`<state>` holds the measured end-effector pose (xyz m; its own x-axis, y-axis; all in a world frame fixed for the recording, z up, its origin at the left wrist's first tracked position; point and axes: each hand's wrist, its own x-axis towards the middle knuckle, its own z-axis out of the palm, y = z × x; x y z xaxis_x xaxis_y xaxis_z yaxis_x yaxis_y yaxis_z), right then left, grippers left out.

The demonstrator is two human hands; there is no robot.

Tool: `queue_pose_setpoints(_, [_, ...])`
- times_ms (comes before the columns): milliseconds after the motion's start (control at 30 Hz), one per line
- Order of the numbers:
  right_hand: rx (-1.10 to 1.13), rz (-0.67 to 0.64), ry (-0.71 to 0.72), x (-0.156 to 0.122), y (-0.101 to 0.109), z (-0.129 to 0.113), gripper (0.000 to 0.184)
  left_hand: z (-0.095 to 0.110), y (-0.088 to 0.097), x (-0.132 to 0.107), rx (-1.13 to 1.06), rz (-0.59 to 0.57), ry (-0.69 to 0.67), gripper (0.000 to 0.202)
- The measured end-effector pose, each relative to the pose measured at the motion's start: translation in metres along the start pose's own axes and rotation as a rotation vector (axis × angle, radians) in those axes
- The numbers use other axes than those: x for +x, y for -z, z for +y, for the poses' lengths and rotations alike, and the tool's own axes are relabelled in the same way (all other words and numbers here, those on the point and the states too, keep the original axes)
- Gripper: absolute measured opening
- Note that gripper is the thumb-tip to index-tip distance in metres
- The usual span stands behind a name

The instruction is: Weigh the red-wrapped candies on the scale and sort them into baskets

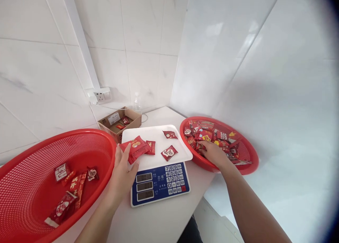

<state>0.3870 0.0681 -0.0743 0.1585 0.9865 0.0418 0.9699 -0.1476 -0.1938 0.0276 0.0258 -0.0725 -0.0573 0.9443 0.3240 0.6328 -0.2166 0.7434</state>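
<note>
A blue electronic scale [160,184] with a white tray [156,134] stands in the middle of the counter. My left hand [123,174] grips red snack packets [136,147] at the tray's left edge. Three more red packets lie on the tray, one of them [169,152] near its front. My right hand [213,153] reaches into the right red basket [250,167], its fingers curled among several red wrapped snacks [206,134]; whether it holds one is hidden.
A large red mesh basket [87,138] at the left holds several red packets [71,190]. A small cardboard box [120,122] and a clear bottle [136,103] stand by the tiled wall, under a socket [102,95]. The counter edge drops off at the front right.
</note>
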Motion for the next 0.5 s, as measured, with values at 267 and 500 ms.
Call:
queue_pose_setpoints(267, [-0.026, 0.009, -0.016, -0.003, 0.003, -0.004, 0.04, -0.001, -0.01, -0.007, 0.397, 0.086, -0.282, 0.042])
queue_pose_setpoints(500, [-0.057, 0.155, -0.036, -0.01, 0.014, -0.017, 0.036, -0.005, -0.007, -0.005, 0.573, -0.112, -0.321, 0.043])
